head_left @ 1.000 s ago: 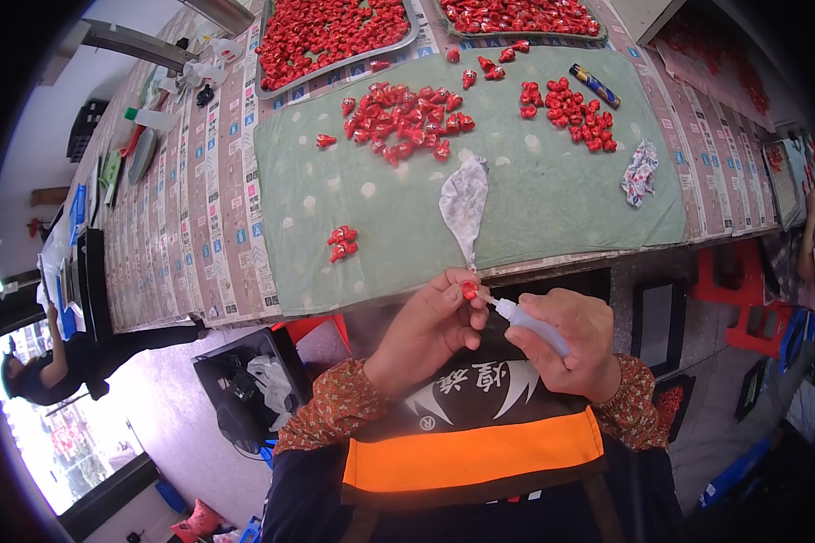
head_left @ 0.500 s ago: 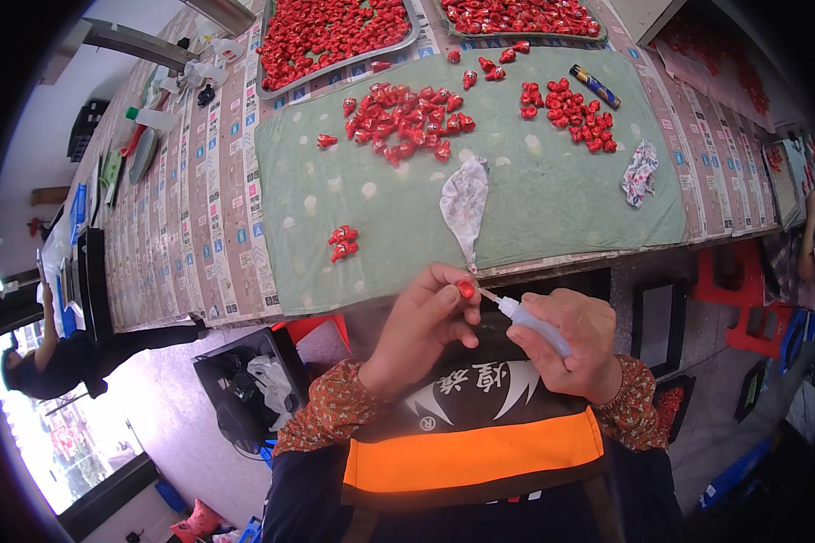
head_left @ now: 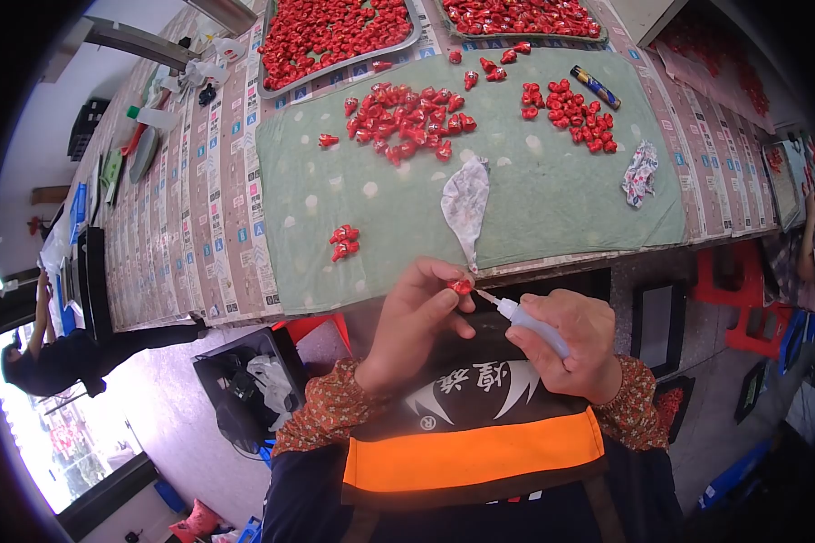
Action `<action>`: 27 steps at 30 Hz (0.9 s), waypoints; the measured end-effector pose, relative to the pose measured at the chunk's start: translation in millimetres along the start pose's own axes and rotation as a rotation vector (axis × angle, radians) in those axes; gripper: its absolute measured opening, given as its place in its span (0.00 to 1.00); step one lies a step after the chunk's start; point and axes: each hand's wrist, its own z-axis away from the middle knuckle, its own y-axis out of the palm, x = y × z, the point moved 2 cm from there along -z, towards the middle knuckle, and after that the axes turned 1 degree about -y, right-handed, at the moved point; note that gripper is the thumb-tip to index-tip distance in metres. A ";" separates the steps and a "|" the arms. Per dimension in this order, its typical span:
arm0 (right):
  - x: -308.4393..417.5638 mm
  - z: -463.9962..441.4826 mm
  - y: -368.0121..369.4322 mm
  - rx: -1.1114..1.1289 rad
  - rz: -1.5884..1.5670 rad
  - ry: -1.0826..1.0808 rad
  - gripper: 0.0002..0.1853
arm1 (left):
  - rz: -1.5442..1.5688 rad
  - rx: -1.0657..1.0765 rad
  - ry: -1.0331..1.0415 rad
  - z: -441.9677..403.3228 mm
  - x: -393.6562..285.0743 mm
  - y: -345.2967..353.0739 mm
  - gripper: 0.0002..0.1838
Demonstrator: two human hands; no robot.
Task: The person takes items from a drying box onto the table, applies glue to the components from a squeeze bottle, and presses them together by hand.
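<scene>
I keep my left hand (head_left: 414, 317) pinched close beside my right hand (head_left: 572, 339), which curls in a firm grip, both forearms (head_left: 321, 412) angled inward.

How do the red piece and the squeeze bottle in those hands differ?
The red piece is small, the bottle longer with a narrow tip. The piece is red, the bottle pale. The left hand pinches the piece; the right hand grips the bottle. Both are hand-held.

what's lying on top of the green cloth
On the green cloth lie loose red pieces, a dark tube, a crumpled patterned rag and a whitish, tapering rag. The cloth directly beneath them is covered and cannot be seen.
</scene>
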 end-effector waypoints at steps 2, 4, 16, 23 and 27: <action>0.1 -0.4 2.1 -0.015 -0.008 -0.010 0.23 | -0.020 -0.002 0.027 -0.1 -1.4 0.4 0.10; 0.6 -0.6 2.2 -0.029 -0.015 -0.019 0.23 | -0.024 0.010 0.033 -0.8 -0.6 -1.5 0.10; -0.2 -2.8 0.8 -0.022 -0.030 0.015 0.21 | -0.014 0.044 0.022 -1.8 -1.1 -2.0 0.10; 0.9 -4.1 1.2 -0.003 -0.070 0.024 0.21 | -0.009 0.043 0.006 -2.5 1.1 -4.3 0.11; 0.6 -2.9 2.3 -0.008 -0.081 0.014 0.21 | -0.006 0.047 0.020 -3.0 1.2 -4.4 0.11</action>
